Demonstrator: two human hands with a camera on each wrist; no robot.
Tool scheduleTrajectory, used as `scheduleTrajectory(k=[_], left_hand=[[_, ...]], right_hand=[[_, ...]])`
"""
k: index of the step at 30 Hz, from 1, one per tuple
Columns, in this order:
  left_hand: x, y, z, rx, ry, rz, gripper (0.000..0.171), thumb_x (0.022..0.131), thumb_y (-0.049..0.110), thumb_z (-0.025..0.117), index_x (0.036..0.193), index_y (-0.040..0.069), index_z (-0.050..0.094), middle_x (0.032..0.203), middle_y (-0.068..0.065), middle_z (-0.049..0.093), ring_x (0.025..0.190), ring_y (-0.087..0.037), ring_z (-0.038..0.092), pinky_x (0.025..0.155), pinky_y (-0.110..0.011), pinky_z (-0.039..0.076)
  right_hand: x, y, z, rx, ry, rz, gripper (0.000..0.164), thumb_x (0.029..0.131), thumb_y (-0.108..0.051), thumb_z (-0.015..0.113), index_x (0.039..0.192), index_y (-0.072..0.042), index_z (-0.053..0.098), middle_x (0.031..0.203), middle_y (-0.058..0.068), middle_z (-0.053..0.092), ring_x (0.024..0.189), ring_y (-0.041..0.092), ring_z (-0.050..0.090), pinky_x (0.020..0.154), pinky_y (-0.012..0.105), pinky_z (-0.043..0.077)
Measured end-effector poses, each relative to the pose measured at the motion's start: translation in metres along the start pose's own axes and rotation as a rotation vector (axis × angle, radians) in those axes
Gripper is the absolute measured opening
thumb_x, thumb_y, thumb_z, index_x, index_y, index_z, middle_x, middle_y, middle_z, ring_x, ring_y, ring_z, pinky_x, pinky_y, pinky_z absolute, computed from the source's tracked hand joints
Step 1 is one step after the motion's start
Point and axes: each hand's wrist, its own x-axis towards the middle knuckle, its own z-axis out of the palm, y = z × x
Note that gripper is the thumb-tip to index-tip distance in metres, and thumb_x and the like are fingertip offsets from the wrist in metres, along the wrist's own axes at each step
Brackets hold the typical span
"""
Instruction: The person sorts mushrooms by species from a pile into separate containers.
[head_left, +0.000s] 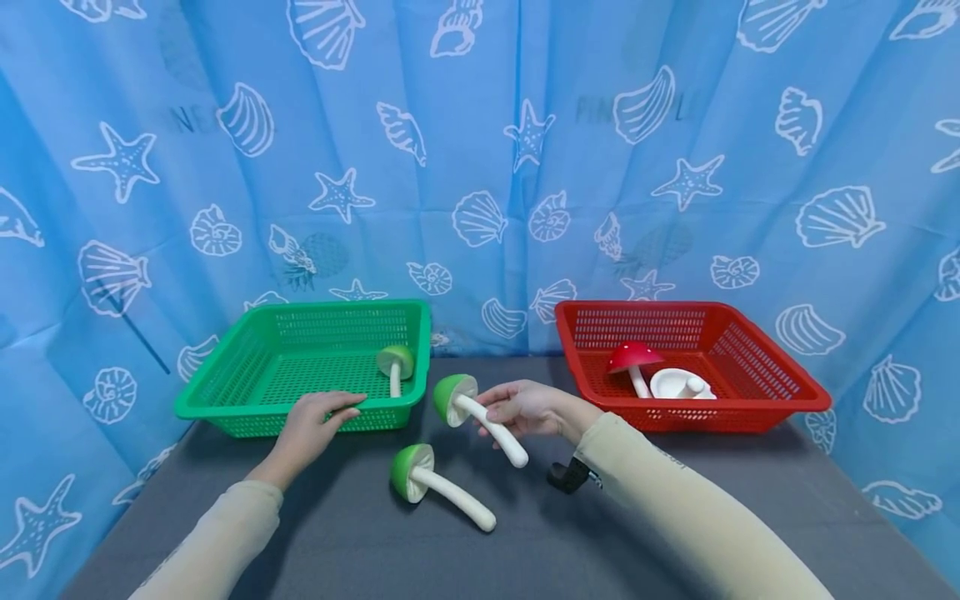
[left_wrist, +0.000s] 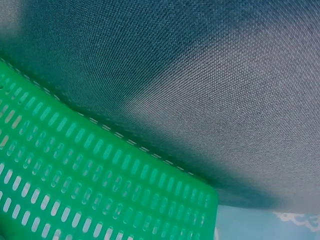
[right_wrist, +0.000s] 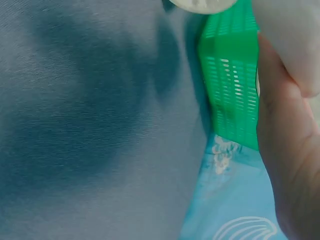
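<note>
- Over the dark grey cloth-covered table (head_left: 345,550), we see the right hand (head_left: 528,408) pinching the slim white stalk of a mushroom model with a rounded green cap (head_left: 468,405), the cap pointing left and the stalk slanting down to the right.
- Just left of the held mushroom, we find the near right corner of a green perforated plastic basket (head_left: 225,411).
- At that basket's near rim, we see the left hand (head_left: 315,421) with its fingers loosely extended, holding nothing that we can make out; we cannot tell how firmly it touches the rim.
- Inside the green basket, by its right wall, we see another green-capped mushroom (head_left: 395,367) with its stalk toward us.
- On the table, below the held one, we see a third green-capped mushroom (head_left: 442,485) lying on its side.
- To the right, we see a red perforated plastic basket (head_left: 750,406) containing a red-capped, white-dotted mushroom (head_left: 633,357) and, beside it, a round white piece with a stubby stalk (head_left: 671,383).
- Behind both baskets, we see a blue curtain printed with white shells and starfish (head_left: 450,133).
</note>
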Motion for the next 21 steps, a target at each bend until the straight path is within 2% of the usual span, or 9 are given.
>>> scheduleTrajectory(k=[11, 17, 21], left_hand=[[0.001, 0.001, -0.002, 0.000, -0.008, -0.001, 0.028, 0.089, 0.006, 0.069, 0.116, 0.005, 0.072, 0.109, -0.013, 0.070, 0.103, -0.036, 0.063, 0.090, -0.058, 0.044], [0.001, 0.000, -0.001, -0.011, -0.014, 0.003, 0.028, 0.089, 0.007, 0.069, 0.117, 0.006, 0.072, 0.111, -0.013, 0.070, 0.104, -0.036, 0.063, 0.092, -0.059, 0.043], [0.001, 0.000, -0.001, -0.011, -0.015, -0.007, 0.028, 0.089, 0.006, 0.069, 0.117, 0.006, 0.072, 0.111, -0.013, 0.070, 0.105, -0.036, 0.062, 0.092, -0.059, 0.043]], right_hand=[[0.007, -0.020, 0.008, 0.105, 0.082, -0.082, 0.040, 0.101, 0.004, 0.043, 0.141, 0.009, 0.039, 0.111, 0.018, 0.062, 0.086, 0.018, 0.067, 0.077, 0.041, 0.057], [0.015, -0.025, 0.012, 0.118, 0.120, -0.085, 0.040, 0.102, 0.003, 0.042, 0.141, 0.008, 0.039, 0.127, 0.030, 0.053, 0.086, 0.019, 0.067, 0.081, 0.041, 0.056], [0.022, -0.029, 0.016, 0.127, 0.131, -0.088, 0.040, 0.102, 0.002, 0.042, 0.142, 0.008, 0.038, 0.129, 0.030, 0.053, 0.086, 0.018, 0.067, 0.081, 0.039, 0.056]])
